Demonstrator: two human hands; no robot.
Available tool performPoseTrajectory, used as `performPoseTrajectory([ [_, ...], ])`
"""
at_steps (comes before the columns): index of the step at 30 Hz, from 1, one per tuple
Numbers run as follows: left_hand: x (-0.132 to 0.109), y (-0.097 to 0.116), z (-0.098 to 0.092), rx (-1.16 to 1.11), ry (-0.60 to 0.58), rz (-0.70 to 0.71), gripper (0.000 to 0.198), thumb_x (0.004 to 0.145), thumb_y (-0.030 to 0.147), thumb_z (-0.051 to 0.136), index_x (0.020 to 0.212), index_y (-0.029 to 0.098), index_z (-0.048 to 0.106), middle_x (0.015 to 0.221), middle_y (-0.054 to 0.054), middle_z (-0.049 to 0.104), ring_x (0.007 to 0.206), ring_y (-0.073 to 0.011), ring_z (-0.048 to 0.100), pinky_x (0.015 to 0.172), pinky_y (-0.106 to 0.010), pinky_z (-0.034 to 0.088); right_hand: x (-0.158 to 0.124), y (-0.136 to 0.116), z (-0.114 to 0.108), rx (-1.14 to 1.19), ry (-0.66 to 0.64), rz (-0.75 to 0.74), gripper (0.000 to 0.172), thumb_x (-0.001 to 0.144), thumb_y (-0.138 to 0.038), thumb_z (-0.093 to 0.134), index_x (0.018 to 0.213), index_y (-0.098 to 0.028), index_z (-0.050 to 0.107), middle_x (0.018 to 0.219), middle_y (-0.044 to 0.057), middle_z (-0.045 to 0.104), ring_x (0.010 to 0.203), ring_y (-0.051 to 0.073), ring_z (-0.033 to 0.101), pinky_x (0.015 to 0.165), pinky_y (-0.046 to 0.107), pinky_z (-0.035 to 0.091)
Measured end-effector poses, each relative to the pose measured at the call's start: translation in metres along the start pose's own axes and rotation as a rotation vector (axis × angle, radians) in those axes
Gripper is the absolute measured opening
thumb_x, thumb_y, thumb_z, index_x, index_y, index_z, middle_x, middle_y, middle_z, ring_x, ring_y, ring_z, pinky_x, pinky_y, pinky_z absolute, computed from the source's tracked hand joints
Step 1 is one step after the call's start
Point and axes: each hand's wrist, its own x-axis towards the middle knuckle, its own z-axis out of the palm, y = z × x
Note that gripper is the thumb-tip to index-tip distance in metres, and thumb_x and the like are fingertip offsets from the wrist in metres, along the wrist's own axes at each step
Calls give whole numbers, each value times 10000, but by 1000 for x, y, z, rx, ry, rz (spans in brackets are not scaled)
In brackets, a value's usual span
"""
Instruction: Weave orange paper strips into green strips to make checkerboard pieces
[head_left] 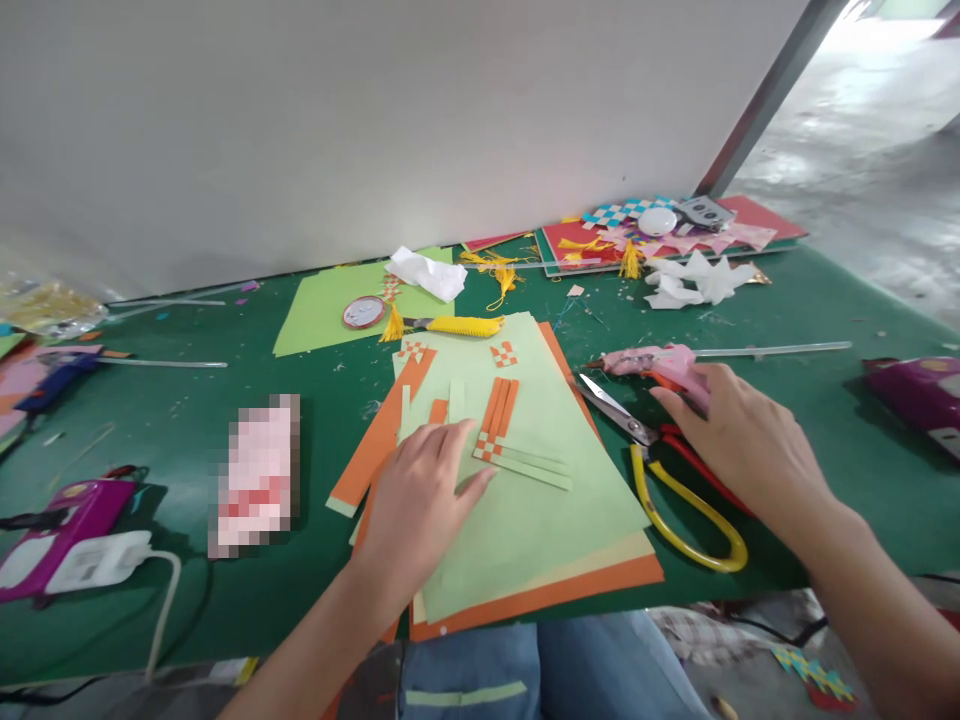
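My left hand [424,490] rests over the stacked light green and orange paper [540,540], fingers stretched out and thumb apart, close to loose strips. Just right of its fingertips lies a small woven checkered piece [489,447], with orange strips [501,405] and pale green strips [532,468] running out of it. On the right, my right hand [739,435] is around the handle of a pink glue gun [649,362]; some of its fingers are hidden. Below the gun lie scissors [637,430] with one red and one yellow handle, blades partly apart.
A yellow cutter knife [465,326] lies across the paper's top edge. Behind it are a round tin lid [364,313] and crumpled tissue [427,273]. Yellow tassels [504,280] lie farther back. Purple devices [919,395] stand at both sides, and a white cable [163,610] hangs at front left.
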Motion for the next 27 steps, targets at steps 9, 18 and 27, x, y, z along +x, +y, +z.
performPoseTrajectory([
  [9,7,5,0,-61,-2,23,348,878,262,634,1196,195,510,1118,-71,676,1062,-254,609,884,-402,510,-21,-39,-19,-142,146,-235,447,945,-416,459,1234,-79,509,1101,187,611,1012,355,535,788,456,440],
  [18,5,4,6,-194,-3,0,294,913,270,569,1195,202,520,1156,-79,655,1127,-264,567,965,-446,464,-43,-122,-17,184,-174,-534,190,862,-246,605,1022,-143,619,1015,127,600,983,315,546,783,461,494],
  [27,7,1,4,-308,-33,-30,352,894,271,606,1228,223,507,1201,-68,633,1180,-255,539,1005,-453,444,-45,-118,-11,302,-141,-537,150,854,-170,577,999,-144,605,984,132,583,956,301,539,799,479,504],
])
